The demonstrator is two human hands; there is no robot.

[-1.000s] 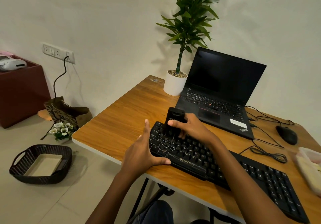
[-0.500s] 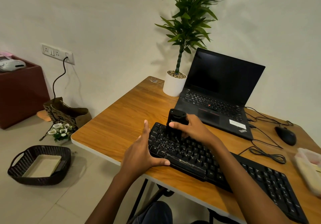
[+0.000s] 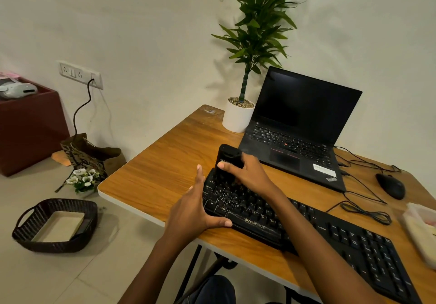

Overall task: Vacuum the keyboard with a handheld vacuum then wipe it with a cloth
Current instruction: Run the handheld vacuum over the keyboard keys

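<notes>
Your right hand [image 3: 247, 176] grips the small black handheld vacuum [image 3: 227, 157] upright on the black keyboard [image 3: 354, 240]; your left hand [image 3: 191, 214], fingers straight, braces its end.

Both bare forearms are reaching in from the lower edge of the view, the right one coming from the lower right. The right hand [image 3: 247, 174] is gripping the handheld vacuum [image 3: 227, 159] upright, thumb lying across its front and the palm wrapping its right side. The left hand [image 3: 193, 211] is bracing the left end of the keyboard [image 3: 306, 228], fingers [image 3: 200, 178] straight and together, thumb stretching along the front edge
</notes>
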